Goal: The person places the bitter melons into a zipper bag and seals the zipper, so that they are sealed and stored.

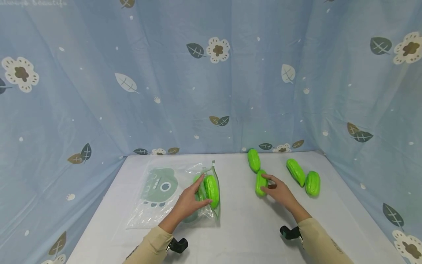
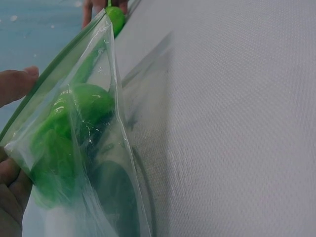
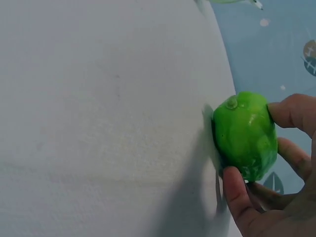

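Observation:
On the left of the table lies a clear zip bag (image 1: 136,217) printed with a green cartoon figure. My left hand (image 1: 188,203) grips it near its mouth, thumb and forefinger spread. Glossy green ridged vegetables (image 1: 212,192) sit inside, just within the opening; the left wrist view shows them through the plastic (image 2: 91,101). To the right, my right hand (image 1: 280,192) holds another green ridged vegetable (image 1: 259,186) between thumb and fingers. Its lobed end with a small round nub (image 3: 231,102) shows in the right wrist view.
One green vegetable (image 1: 254,160) lies just behind the held one. Two more, one slanted (image 1: 295,171) and one upright in view (image 1: 313,183), lie farther right. A blue patterned curtain (image 1: 184,91) surrounds the white table (image 1: 237,234). Black wrist devices (image 1: 290,232) hang by the sleeves.

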Demonstrator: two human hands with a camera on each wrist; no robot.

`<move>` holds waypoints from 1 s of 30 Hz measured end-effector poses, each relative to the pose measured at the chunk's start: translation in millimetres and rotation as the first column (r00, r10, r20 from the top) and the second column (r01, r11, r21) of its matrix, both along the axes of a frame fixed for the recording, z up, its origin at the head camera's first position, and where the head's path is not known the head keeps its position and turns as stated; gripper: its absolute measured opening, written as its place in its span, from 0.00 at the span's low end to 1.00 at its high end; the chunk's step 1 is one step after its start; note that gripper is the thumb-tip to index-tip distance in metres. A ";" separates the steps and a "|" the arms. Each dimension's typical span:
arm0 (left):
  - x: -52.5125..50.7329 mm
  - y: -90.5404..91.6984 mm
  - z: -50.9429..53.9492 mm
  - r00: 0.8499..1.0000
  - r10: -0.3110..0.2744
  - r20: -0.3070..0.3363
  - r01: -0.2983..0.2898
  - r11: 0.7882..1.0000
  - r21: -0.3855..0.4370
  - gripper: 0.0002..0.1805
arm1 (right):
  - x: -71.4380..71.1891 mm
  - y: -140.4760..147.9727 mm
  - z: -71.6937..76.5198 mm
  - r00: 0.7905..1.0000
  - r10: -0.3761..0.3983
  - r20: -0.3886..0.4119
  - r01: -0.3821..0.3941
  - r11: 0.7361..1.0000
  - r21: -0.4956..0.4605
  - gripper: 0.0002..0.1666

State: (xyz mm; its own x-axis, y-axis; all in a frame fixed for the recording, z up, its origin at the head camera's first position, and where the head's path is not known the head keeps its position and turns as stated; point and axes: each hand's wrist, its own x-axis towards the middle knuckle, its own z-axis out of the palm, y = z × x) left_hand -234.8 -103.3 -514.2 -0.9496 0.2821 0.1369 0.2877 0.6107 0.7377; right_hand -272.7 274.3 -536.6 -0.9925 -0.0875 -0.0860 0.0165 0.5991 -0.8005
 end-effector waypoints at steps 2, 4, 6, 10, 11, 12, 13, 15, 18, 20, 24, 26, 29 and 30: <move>-0.2 -0.3 -0.7 1.000 -0.001 0.000 0.001 1.000 -0.003 0.55 | 2.9 -0.6 0.4 1.000 0.019 0.007 -0.019 1.000 -0.011 0.37; -0.2 -0.3 -1.2 1.000 -0.001 -0.001 0.001 1.000 -0.004 0.55 | 5.7 -1.5 1.0 0.999 0.035 0.013 -0.035 0.999 -0.023 0.37; -0.3 0.0 -1.5 1.000 0.002 -0.004 -0.002 1.000 -0.005 0.55 | 8.3 -3.0 2.4 0.999 0.051 0.012 -0.051 0.998 -0.030 0.36; -0.9 0.7 -1.5 1.000 0.009 0.000 -0.009 1.000 -0.001 0.55 | 12.3 -7.0 4.8 0.997 0.070 0.017 -0.069 0.997 -0.029 0.36; -0.9 0.7 -1.4 1.000 0.009 0.000 -0.009 1.000 0.000 0.55 | 13.2 -7.9 4.9 0.997 0.077 0.015 -0.077 0.997 -0.026 0.36; -1.0 0.7 -1.4 1.000 0.009 0.000 -0.009 1.000 0.001 0.55 | 14.1 -9.0 4.8 0.997 0.078 0.015 -0.077 0.997 -0.025 0.35; -1.0 0.6 -1.3 1.000 0.009 0.002 -0.009 1.000 0.002 0.55 | 15.3 -10.2 5.0 0.997 0.079 0.015 -0.078 0.997 -0.023 0.35; -0.9 0.6 -1.0 1.000 0.009 0.004 -0.009 1.000 0.004 0.55 | 17.1 -12.2 4.1 0.996 0.090 0.005 -0.089 0.996 -0.021 0.35; -0.7 0.8 -0.7 1.000 0.007 0.006 -0.007 1.000 0.004 0.55 | 20.5 -15.1 3.5 0.994 0.110 -0.011 -0.110 0.994 -0.019 0.34; -0.6 1.0 -0.4 1.000 0.006 0.006 -0.006 1.000 0.002 0.55 | 22.5 -17.0 3.3 0.992 0.128 -0.022 -0.128 0.992 -0.019 0.33; -0.3 1.0 0.1 1.000 0.008 0.005 -0.008 1.000 -0.004 0.55 | 26.0 -20.6 4.0 0.989 0.144 -0.026 -0.145 0.989 -0.034 0.32; -0.1 0.8 0.2 1.000 0.008 0.005 -0.008 1.000 -0.005 0.55 | 27.3 -21.9 4.2 0.988 0.154 -0.027 -0.155 0.987 -0.044 0.32; 0.2 0.5 0.0 1.000 0.004 -0.002 -0.004 1.000 -0.005 0.55 | 29.1 -24.2 4.3 0.986 0.166 -0.032 -0.168 0.984 -0.056 0.32; 0.3 0.5 0.0 1.000 0.004 -0.003 -0.004 1.000 -0.005 0.55 | 29.7 -24.9 4.3 0.985 0.169 -0.034 -0.171 0.983 -0.060 0.32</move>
